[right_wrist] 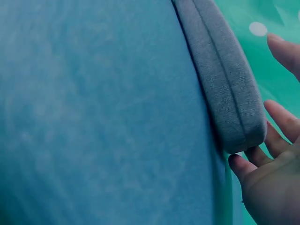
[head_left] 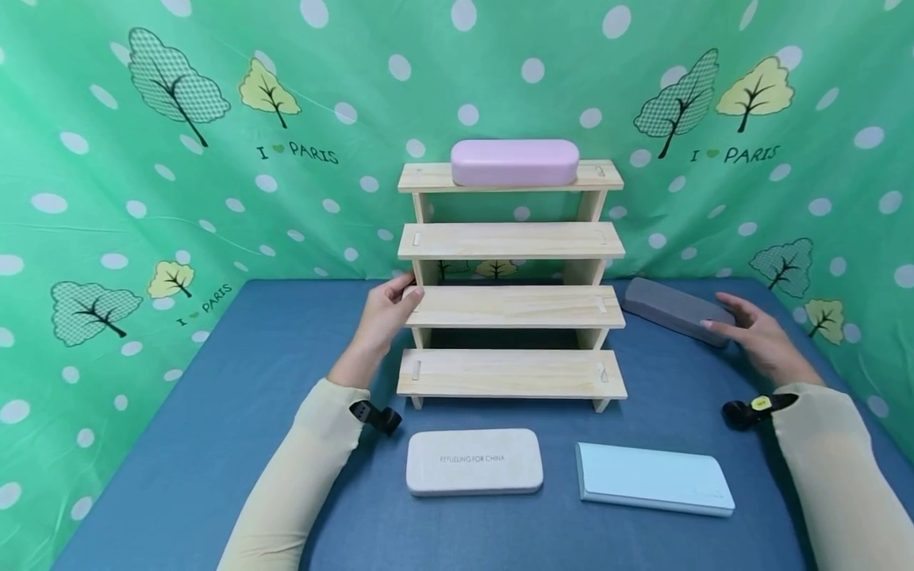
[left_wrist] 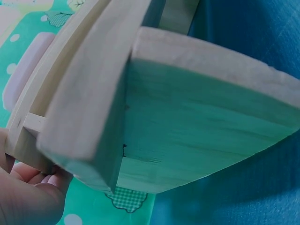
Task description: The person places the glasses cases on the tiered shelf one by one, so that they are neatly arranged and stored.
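A four-step wooden display shelf (head_left: 511, 306) stands on the blue table. My left hand (head_left: 385, 311) grips its left side around the second step from the bottom; in the left wrist view the fingers (left_wrist: 35, 176) curl at the edge of the wood. To the right of the shelf lies a grey glasses case (head_left: 671, 309), slanting away to the back left. My right hand (head_left: 760, 337) is at its near right end, thumb at the front and the other fingers spread behind. In the right wrist view the thumb is right at the end of the grey case (right_wrist: 229, 84).
On the top step sits a pink glasses case (head_left: 514, 163). In front of the shelf lie a white case (head_left: 474, 472) lettered "REFUELING FOR CHINA" and a light blue case (head_left: 653, 480). A green dotted curtain (head_left: 457, 79) hangs behind the blue table (head_left: 236, 444).
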`<state>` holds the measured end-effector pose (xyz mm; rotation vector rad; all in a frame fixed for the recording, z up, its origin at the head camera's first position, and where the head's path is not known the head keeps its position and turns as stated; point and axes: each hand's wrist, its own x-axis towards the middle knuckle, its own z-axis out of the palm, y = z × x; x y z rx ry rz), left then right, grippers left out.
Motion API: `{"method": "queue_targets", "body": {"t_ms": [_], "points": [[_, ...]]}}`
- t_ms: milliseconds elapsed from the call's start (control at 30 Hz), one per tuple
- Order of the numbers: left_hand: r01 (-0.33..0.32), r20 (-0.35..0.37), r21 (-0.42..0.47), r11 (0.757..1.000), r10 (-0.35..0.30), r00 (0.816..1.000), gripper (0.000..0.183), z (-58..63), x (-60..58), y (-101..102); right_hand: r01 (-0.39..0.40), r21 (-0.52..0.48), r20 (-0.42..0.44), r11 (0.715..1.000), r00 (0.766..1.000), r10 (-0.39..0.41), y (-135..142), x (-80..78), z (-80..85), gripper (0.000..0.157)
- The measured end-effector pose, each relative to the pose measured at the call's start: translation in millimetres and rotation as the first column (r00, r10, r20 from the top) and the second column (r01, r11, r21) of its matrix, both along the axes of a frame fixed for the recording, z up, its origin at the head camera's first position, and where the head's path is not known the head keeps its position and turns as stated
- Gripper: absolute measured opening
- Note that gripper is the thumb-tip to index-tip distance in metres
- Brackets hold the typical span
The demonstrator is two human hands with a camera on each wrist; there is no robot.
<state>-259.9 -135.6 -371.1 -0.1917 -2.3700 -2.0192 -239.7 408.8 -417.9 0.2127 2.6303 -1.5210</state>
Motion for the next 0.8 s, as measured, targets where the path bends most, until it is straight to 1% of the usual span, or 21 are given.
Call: {"method": "queue_targets", "body": {"t_ms": [200, 300, 467, 667, 800], "points": [[-0.009, 0.012, -0.009, 1.000, 0.009, 1.000, 0.050, -0.5, 0.1, 0.3, -0.015, -0.019, -0.007, 1.000, 1.000, 0.015, 0.9, -3.6, -4.8, 0.090], [-0.015, 0.010, -0.014, 1.000, 0.015, 1.000, 0.050, -0.3, 0.0, 0.6, -0.040, 0.016, 0.003, 0.999, 0.999, 0.040, 1.1, -4.5, -4.6, 0.091], [-0.009, 0.021, -0.001, 1.000, 0.009, 1.000, 0.050, -0.8, -1.2, 0.2, -0.076, 0.106, 0.020, 0.991, 0.997, 0.075, 0.2, -3.1, -4.3, 0.094], [0.000, 0.038, 0.015, 1.000, -0.001, 0.999, 0.050, -1.2, -2.8, -0.1, -0.056, 0.148, 0.003, 0.987, 0.998, 0.056, -2.3, -1.9, -5.0, 0.093], [-0.001, 0.043, 0.011, 1.000, 0.000, 0.999, 0.049, -0.9, -2.9, 0.8, -0.043, 0.188, -0.013, 0.981, 0.999, 0.047, -3.2, -0.8, -4.6, 0.090]]}}
